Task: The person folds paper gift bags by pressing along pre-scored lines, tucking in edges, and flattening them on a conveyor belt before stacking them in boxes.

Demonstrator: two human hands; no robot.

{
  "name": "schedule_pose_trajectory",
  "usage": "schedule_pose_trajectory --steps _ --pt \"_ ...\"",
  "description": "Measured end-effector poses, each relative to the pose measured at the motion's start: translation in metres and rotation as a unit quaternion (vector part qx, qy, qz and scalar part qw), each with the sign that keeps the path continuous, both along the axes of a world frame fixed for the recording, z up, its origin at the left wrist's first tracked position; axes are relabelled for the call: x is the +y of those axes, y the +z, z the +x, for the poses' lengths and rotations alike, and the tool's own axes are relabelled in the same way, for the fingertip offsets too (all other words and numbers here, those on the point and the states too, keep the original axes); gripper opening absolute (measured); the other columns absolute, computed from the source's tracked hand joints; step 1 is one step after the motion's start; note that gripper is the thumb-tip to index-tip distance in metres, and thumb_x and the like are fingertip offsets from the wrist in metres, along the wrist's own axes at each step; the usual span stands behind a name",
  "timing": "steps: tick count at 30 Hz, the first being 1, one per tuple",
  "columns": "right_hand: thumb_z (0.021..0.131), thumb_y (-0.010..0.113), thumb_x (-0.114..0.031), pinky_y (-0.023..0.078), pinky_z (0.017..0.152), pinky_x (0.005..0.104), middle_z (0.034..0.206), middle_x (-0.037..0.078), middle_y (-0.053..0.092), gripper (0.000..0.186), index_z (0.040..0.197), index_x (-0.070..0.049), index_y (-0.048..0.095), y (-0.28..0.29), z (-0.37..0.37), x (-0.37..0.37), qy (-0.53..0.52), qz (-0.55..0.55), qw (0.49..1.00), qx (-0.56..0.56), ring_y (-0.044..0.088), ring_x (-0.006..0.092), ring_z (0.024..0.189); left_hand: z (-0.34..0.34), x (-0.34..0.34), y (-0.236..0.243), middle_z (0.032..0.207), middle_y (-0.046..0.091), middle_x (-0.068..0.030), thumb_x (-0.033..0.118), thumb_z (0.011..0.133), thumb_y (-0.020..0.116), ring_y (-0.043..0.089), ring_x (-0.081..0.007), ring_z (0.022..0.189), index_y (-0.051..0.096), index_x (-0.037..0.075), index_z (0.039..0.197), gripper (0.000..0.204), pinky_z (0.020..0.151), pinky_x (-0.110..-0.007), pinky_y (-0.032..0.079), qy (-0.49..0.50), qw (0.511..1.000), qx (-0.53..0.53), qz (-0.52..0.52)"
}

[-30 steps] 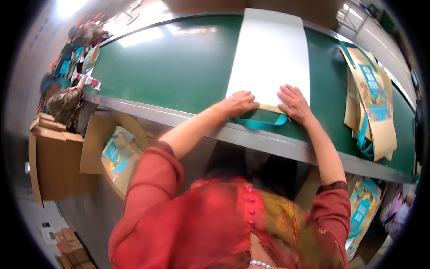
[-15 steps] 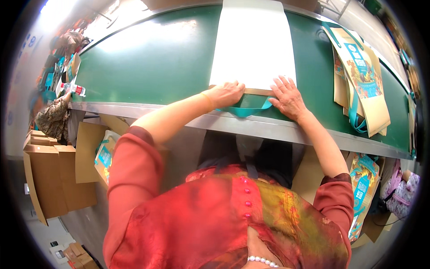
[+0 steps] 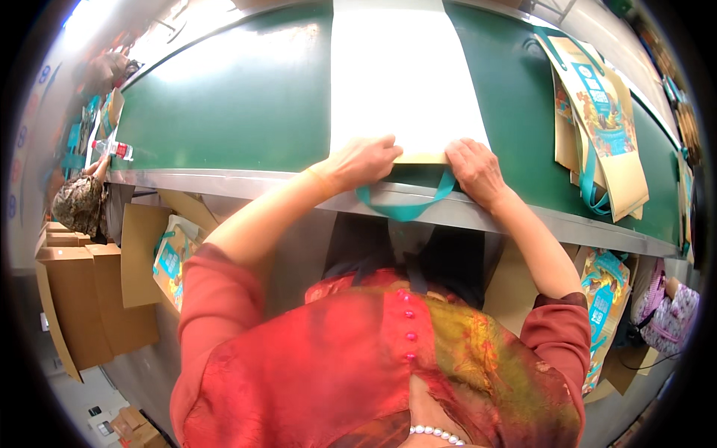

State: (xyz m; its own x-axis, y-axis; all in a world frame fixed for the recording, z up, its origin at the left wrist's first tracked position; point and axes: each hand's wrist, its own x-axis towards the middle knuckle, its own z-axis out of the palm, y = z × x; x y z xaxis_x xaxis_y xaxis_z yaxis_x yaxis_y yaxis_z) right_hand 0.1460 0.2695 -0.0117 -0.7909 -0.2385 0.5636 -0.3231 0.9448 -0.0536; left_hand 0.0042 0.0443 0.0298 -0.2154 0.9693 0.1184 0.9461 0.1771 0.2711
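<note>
A flat paper bag [image 3: 403,82], plain white on its upper face with a narrow brown strip at the near end, lies lengthwise on the green table. From that end a teal ribbon handle [image 3: 404,212] loops out over the metal edge. My left hand [image 3: 364,161] is closed on the near left corner, fingertips pinching the brown strip. At the near right corner my right hand [image 3: 476,170] has its fingers curled over the edge of the bag. Both palms and the underside of the bag are hidden.
Printed brown bags with teal handles [image 3: 603,127] lie stacked at the table's right. A bottle [image 3: 116,149] is near a person's sleeve [image 3: 81,203] at the far left. Below the table are cardboard boxes [image 3: 104,299] and more printed bags [image 3: 600,313].
The white-faced bag has slid toward me and slightly left, its handle now hanging farther over the edge. My right hand has gone from flat and spread to curled on the corner.
</note>
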Motion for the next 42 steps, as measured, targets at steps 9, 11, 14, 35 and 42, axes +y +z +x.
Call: schedule_pose_trajectory --steps 9,11,14,35,42 --pt "0.083 0.059 -0.008 0.049 0.067 0.0392 0.079 0.015 0.059 0.021 0.104 -0.007 0.059 0.031 -0.009 0.006 0.025 -0.076 0.967 -0.244 0.06 0.0319 0.078 -0.002 -0.021 -0.003 0.092 0.064 -0.0123 0.027 0.09 0.054 0.059 -0.0313 0.09 0.06 0.008 0.102 0.024 0.08 -0.042 0.047 0.06 0.991 -0.117 -0.019" --pt "0.09 0.058 -0.017 0.047 0.068 0.0369 0.078 0.015 0.061 0.02 0.107 -0.007 0.059 0.028 -0.026 0.02 -0.03 -0.169 0.924 -0.341 0.059 0.0309 0.074 -0.024 -0.014 -0.007 0.09 0.065 -0.018 0.027 0.093 0.051 0.061 -0.0366 0.086 0.059 0.006 0.104 0.026 0.079 -0.044 0.047 0.073 0.982 -0.175 -0.005" --pt "0.088 0.057 -0.029 0.047 0.074 0.0354 0.081 0.013 0.064 0.024 0.101 -0.01 0.063 0.042 -0.063 0.035 -0.036 -0.256 0.842 -0.473 0.06 0.0258 0.077 -0.056 0.001 -0.006 0.087 0.064 -0.0197 0.028 0.093 0.049 0.061 -0.0372 0.083 0.059 0.005 0.104 0.027 0.077 -0.044 0.047 0.08 0.983 -0.155 -0.064" --pt "0.085 0.058 -0.036 0.036 0.094 0.0455 0.121 0.013 0.055 0.038 0.112 -0.01 0.06 -0.015 -0.078 0.031 -0.069 0.041 0.991 -0.106 0.046 0.033 0.117 -0.047 0.016 -0.077 0.131 0.047 -0.0129 0.033 0.087 0.057 0.037 -0.0334 0.128 0.057 0.018 0.115 0.032 0.098 -0.061 0.027 0.227 0.964 0.077 0.113" --pt "0.085 0.045 -0.058 0.021 0.104 0.0563 0.142 0.017 0.038 0.066 0.133 -0.012 0.048 -0.031 -0.084 0.016 -0.124 0.049 0.976 -0.174 0.029 0.037 0.133 -0.048 0.021 -0.073 0.15 0.028 -0.0085 0.045 0.092 0.046 0.017 -0.0335 0.141 0.04 0.014 0.139 0.056 0.108 -0.063 0.01 0.262 0.964 0.004 -0.041"
